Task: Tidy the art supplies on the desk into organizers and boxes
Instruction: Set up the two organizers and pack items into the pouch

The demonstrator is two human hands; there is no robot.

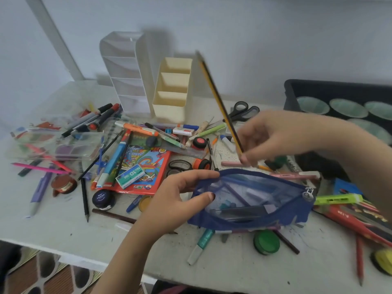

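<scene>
Pinches the blue mesh pouch (254,200) at its rim with the left hand (176,194) to hold the mouth agape on the counter (53,225). Grips a yellow-and-black pencil (216,96) in the right hand (275,136), tilted steeply just above that opening, probably to slide it in beside the pens (239,211) inside.

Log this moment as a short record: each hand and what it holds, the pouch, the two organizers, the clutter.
left hand: grip on the left end of the blue mesh pouch
right hand: pinches a yellow-and-black pencil, which points up and away
pouch contents: pens visible inside; zip pull at its right end
white organizer: back of the desk, compartments look empty
cream organizer: right of the white one, compartments look empty
loose supplies: scattered across the desk
</scene>
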